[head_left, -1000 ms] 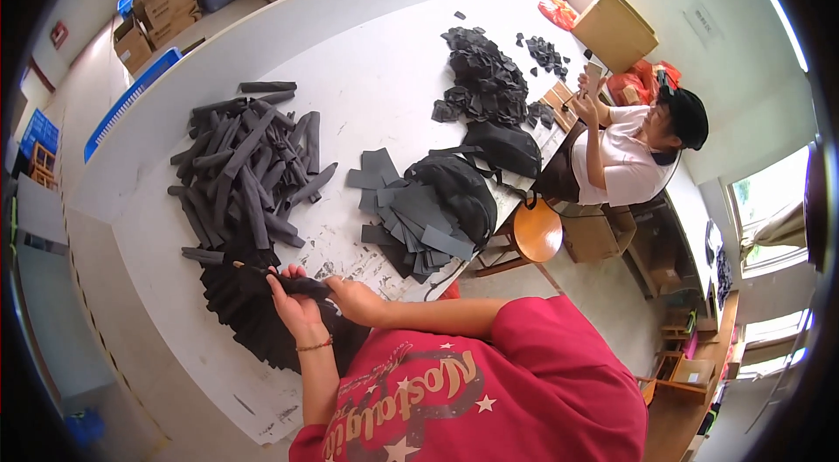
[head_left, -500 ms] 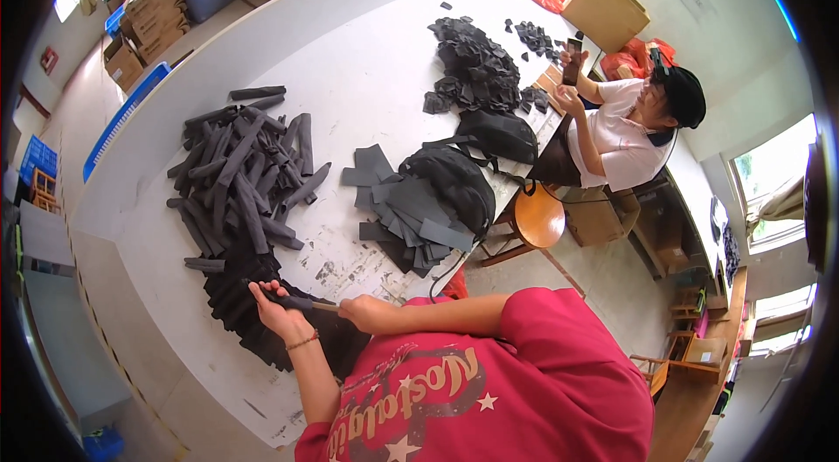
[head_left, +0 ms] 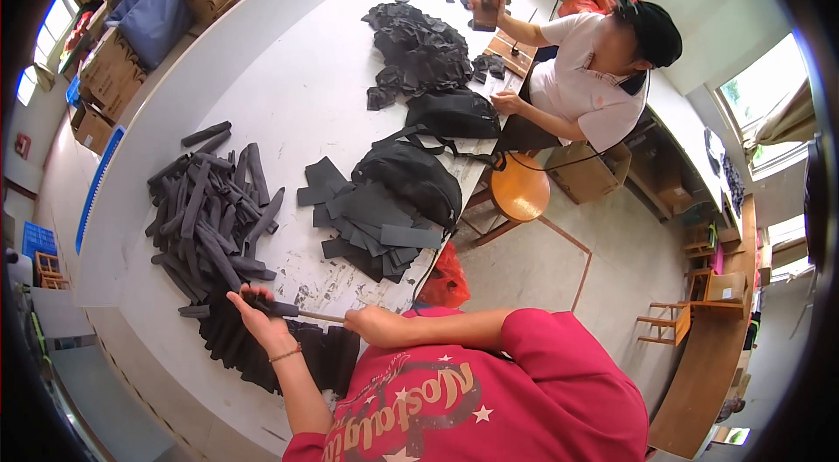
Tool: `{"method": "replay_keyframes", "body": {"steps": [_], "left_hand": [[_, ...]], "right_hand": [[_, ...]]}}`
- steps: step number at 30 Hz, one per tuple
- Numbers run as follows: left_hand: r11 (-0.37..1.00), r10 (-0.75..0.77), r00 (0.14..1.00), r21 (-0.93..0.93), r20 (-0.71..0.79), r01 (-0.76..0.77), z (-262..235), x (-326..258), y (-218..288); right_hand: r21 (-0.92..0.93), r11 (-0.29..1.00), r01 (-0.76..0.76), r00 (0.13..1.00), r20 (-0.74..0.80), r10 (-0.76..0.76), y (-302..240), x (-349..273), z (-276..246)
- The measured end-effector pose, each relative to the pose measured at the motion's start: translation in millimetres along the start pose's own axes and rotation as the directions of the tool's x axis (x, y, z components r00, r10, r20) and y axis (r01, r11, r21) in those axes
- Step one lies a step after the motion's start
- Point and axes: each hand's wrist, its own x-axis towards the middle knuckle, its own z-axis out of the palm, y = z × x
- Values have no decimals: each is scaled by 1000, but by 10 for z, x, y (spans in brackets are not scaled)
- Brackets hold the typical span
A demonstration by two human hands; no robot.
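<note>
My left hand [head_left: 261,322] is closed around a dark fabric tube [head_left: 281,309], its thumb pointing away from the palm. A thin light-brown stick [head_left: 320,316] runs from the tube's end to my right hand [head_left: 381,326], which is closed in a fist on it close to my shirt. How far the stick reaches inside the tube is hidden. Below my hands lies a row of flat black fabric strips [head_left: 236,344]. Beyond my left hand is a heap of rolled dark grey tubes [head_left: 205,217].
Flat dark rectangles [head_left: 371,230] lie beside two black bags [head_left: 406,182] on the white table [head_left: 301,86]. Farther off is a pile of small black pieces [head_left: 419,51]. A co-worker in a white shirt [head_left: 577,77] holds up a phone [head_left: 486,6]. A wooden stool [head_left: 519,188] stands by the table.
More of the stick shows between the tube and my right hand. The co-worker has raised the phone in one hand and lowered the other. The whole view has shifted.
</note>
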Motion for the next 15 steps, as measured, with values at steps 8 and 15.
{"method": "replay_keyframes", "body": {"steps": [8, 15], "left_hand": [[992, -98, 994, 71, -48, 101, -244, 141, -196], [993, 76, 996, -85, -44, -79, -530, 492, 183]], "right_hand": [[51, 990, 131, 991, -41, -129, 221, -25, 17], [97, 969, 226, 962, 135, -238, 268, -443, -386]]}}
